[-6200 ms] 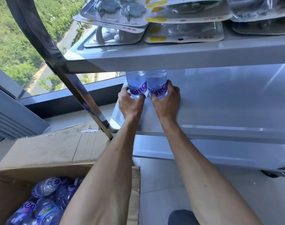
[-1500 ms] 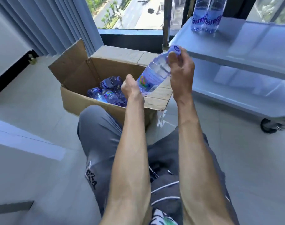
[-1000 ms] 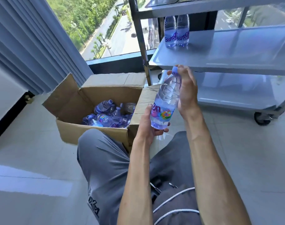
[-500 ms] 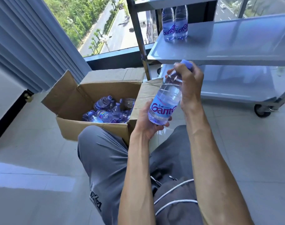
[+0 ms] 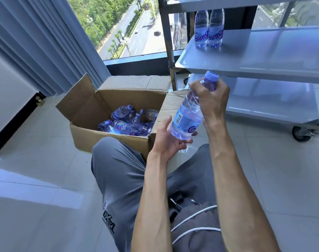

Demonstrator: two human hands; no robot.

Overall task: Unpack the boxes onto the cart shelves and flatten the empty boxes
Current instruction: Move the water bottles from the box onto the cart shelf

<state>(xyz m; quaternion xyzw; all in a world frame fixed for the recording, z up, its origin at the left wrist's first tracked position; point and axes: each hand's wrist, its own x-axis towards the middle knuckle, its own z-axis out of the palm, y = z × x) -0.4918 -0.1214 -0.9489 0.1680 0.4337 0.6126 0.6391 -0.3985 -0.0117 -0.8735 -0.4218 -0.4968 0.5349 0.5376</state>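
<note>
Pale floor tiles are spreading under a seated person in grey shorts, with a tall window and grey curtain folds lying behind. An open cardboard box is sitting on the floor just beside the person's left knee, its flaps standing out and folded back, with a loose heap of water bottles lying on their sides inside.

Between the box and the cart, the person is holding one clear water bottle in the air above the lap. Its long axis is tilting, with the blue cap pointing up and toward the cart and the base pointing down and toward the left hand; the barcode side of the label is facing the camera. The right hand is gripping the bottle's neck and shoulder from the right, fingers curling round it just below the cap. The left hand is lying palm up under the base, fingers relaxed and slightly apart, fingertips touching the bottle's bottom edge.

A metal cart is standing to the right on casters. Two bottles are standing upright and touching each other at the far left corner of its middle shelf, caps hidden behind the shelf above.
</note>
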